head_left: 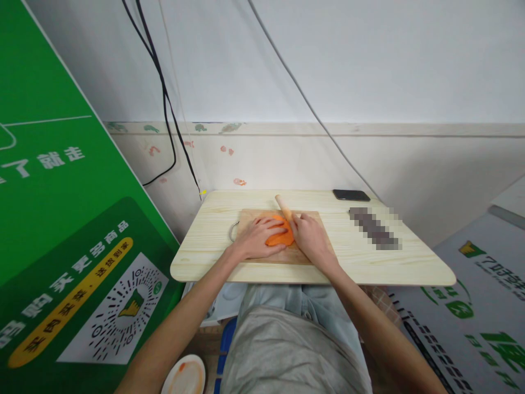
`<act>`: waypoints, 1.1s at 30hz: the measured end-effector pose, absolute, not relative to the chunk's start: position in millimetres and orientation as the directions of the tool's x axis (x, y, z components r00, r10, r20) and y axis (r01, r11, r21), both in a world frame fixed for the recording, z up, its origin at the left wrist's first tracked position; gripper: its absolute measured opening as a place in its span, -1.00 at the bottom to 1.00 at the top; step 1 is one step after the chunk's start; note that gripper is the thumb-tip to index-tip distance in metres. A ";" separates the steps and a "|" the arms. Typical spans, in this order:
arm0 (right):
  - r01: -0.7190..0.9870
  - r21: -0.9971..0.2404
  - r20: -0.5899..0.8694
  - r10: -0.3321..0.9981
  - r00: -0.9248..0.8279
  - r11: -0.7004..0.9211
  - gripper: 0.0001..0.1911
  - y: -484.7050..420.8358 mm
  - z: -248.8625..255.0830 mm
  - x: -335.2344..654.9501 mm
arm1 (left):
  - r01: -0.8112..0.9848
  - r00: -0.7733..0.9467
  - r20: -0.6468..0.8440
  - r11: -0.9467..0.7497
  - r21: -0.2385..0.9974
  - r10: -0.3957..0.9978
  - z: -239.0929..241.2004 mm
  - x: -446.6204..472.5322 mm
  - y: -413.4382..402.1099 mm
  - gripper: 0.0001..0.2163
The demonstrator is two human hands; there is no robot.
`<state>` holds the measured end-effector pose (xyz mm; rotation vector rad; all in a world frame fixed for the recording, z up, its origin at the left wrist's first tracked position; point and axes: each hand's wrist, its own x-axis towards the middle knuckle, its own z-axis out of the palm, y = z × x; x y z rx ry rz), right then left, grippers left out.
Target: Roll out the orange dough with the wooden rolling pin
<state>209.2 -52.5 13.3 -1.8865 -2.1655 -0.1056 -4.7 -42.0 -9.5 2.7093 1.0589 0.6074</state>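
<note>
My left hand (pixel 257 239) lies flat, fingers open, on the dough (pixel 282 237) in the middle of the board (pixel 247 220). My right hand (pixel 310 239) grips the pin (pixel 283 206). Bare table (pixel 410 262) lies open on both sides, with a phone (pixel 351 195) near the far edge.

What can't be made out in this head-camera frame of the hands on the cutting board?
All in the head view:
The thing on the table right of the cutting board: a pixelated patch hides it.
The orange dough: the left hand and right hand cover its sides.
The rolling pin: near end hidden under the right hand.
The plate on the floor: cut off by the bottom edge.
</note>
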 end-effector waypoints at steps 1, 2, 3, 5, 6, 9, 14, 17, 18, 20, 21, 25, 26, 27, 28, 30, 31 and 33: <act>0.977 -0.123 0.244 0.960 -0.139 0.173 -0.61 -50.8 14.8 213.3 | 0.626 0.649 0.313 -0.721 0.298 0.693 -10.4 -5.1 -42.2 -0.49; 0.973 -0.127 0.243 0.957 -0.156 0.191 -0.61 -48.5 15.6 217.6 | 0.647 0.625 0.319 -0.702 0.299 0.712 -11.8 -5.5 -42.3 -0.41; 0.971 -0.128 0.245 0.955 -0.168 0.204 -0.61 -45.9 15.7 221.7 | 0.671 0.594 0.327 -0.677 0.302 0.735 -13.4 -5.7 -42.4 -0.32; 0.968 -0.119 0.256 0.949 -0.183 0.219 -0.62 -40.6 13.0 228.1 | 0.717 0.531 0.337 -0.624 0.311 0.778 -16.8 -5.5 -42.3 -0.16; 0.969 -0.109 0.270 0.945 -0.186 0.222 -0.61 -38.4 10.5 230.1 | 0.732 0.508 0.336 -0.603 0.317 0.793 -18.3 -5.2 -42.2 -0.10; 0.974 -0.078 0.329 0.928 -0.176 0.213 -0.58 -35.3 1.3 231.2 | 0.742 0.484 0.322 -0.577 0.343 0.814 -20.0 -4.0 -42.0 -0.04; 0.980 -0.075 0.340 0.928 -0.151 0.186 -0.59 -37.1 -5.2 228.7 | 0.641 0.427 0.371 -0.566 0.519 0.824 -21.9 -7.2 -35.7 -0.12; 0.981 -0.076 0.346 0.927 -0.143 0.180 -0.60 -37.6 -4.8 228.7 | 0.415 0.338 0.440 -0.552 0.723 0.832 -29.7 -11.1 -26.2 -0.22; 0.981 -0.077 0.348 0.927 -0.140 0.177 -0.61 -37.8 -4.3 228.7 | 0.318 0.316 0.442 -0.532 0.785 0.840 -32.6 -12.4 -22.8 -0.24; 0.983 -0.078 0.349 0.928 -0.132 0.169 -0.62 -38.5 -2.9 228.1 | 0.136 0.293 0.402 -0.454 0.880 0.867 -36.4 -15.4 -17.1 -0.24; 0.983 -0.080 0.348 0.929 -0.127 0.164 -0.62 -39.2 -1.9 227.7 | 0.060 0.286 0.369 -0.401 0.914 0.884 -36.7 -17.2 -14.9 -0.23; 0.984 -0.088 0.343 0.932 -0.116 0.155 -0.60 -42.9 2.4 226.4 | -0.151 0.268 0.183 -0.147 0.978 0.946 -24.6 -26.6 -7.5 -0.22; 0.984 -0.088 0.342 0.932 -0.115 0.154 -0.59 -43.6 3.1 226.3 | -0.170 0.288 0.134 -0.087 0.982 0.948 -19.3 -28.3 -4.4 -0.25; 0.984 -0.088 0.343 0.932 -0.114 0.153 -0.59 -44.2 3.5 226.4 | -0.170 0.325 0.095 -0.041 0.985 0.941 -13.6 -29.0 -0.2 -0.29; 0.985 -0.088 0.345 0.932 -0.113 0.151 -0.60 -44.4 3.7 226.6 | -0.149 0.372 0.071 -0.016 0.989 0.925 -7.9 -28.4 5.1 -0.34; 0.984 -0.091 0.345 0.932 -0.112 0.151 -0.60 -44.3 3.5 227.1 | -0.057 0.473 0.079 -0.059 0.997 0.878 2.2 -22.3 17.6 -0.46; 0.984 -0.092 0.343 0.933 -0.112 0.152 -0.61 -44.0 3.4 227.4 | 0.012 0.513 0.097 -0.120 0.993 0.853 6.2 -17.1 23.6 -0.53; 0.984 -0.092 0.336 0.935 -0.116 0.155 -0.61 -43.6 3.4 227.9 | 0.192 0.541 0.135 -0.278 0.941 0.830 10.8 -4.3 31.3 -0.68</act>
